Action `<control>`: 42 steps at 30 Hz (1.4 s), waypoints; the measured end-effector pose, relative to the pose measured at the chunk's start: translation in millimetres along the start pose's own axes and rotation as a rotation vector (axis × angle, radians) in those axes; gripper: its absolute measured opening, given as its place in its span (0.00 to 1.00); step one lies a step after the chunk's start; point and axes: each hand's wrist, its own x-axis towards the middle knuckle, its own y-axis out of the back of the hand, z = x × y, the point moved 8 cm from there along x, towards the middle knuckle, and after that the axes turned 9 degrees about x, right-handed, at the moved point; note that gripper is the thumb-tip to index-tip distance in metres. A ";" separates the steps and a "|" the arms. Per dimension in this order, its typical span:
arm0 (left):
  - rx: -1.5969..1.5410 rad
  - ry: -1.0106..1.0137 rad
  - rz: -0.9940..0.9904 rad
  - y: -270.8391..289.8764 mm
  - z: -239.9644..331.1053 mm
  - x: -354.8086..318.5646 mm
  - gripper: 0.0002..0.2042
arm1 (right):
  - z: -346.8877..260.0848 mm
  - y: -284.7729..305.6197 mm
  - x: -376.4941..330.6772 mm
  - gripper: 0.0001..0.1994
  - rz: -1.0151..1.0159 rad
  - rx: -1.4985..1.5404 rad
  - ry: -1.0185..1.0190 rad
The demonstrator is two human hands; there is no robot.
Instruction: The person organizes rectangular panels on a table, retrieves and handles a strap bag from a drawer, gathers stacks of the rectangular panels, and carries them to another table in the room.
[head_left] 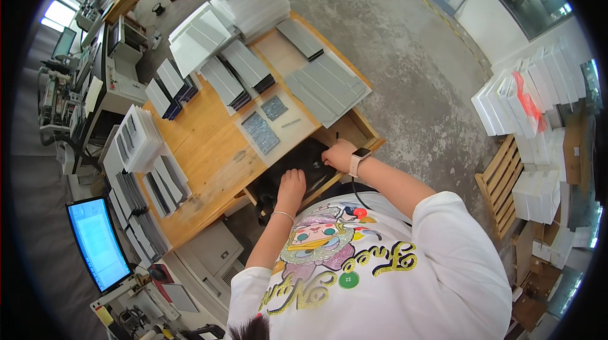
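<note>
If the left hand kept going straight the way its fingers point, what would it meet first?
Most likely the black material in the open drawer: it lies right at the fingertips of the left hand. Depth is unclear, so they may already be touching.

We take this for a workshop: a concrete floor (418,87), a wooden workbench (202,144) mid-frame, a slatted pallet (500,182) at right, apparently machines (54,99) upper left.
</note>
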 end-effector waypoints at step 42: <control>-0.640 0.427 -0.169 37.2 -33.0 -100.6 0.09 | -50.6 38.3 -20.8 0.10 -0.231 0.208 0.203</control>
